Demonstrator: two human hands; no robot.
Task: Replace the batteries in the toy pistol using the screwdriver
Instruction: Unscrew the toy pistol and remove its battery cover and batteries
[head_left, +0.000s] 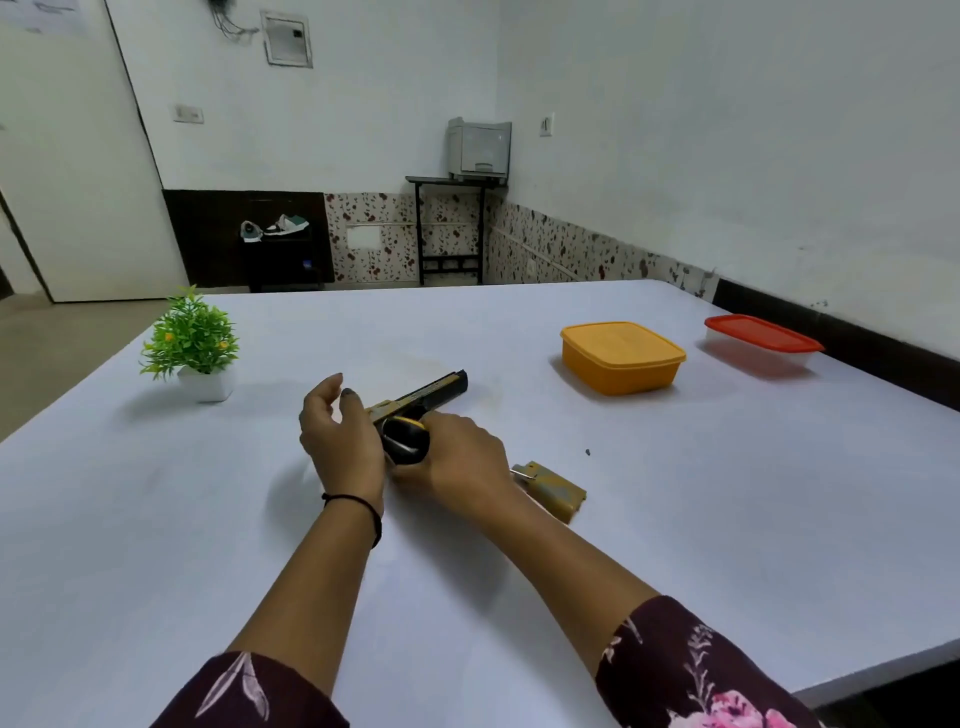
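Gripping hand: the right hand (460, 454) has its fingers wrapped round the black-and-yellow screwdriver (404, 435), its handle end facing the camera.
Left hand: the left hand (337, 434) sits just beside the pistol's rear, fingers loosely curved and apart; contact cannot be told.
Toy pistol: the toy pistol (434, 391) lies near the middle of the tabletop (467, 597), barrel pointing toward the far right corner.
Loose cover: a gold cover piece (558, 493) lies just right of the right wrist.
Small dark speck: a speck (587, 452), possibly a screw, lies beyond the cover.
Far right corner: an orange box (621, 358) and a red-lidded box (761, 343).
Left edge: a potted plant (192, 345).
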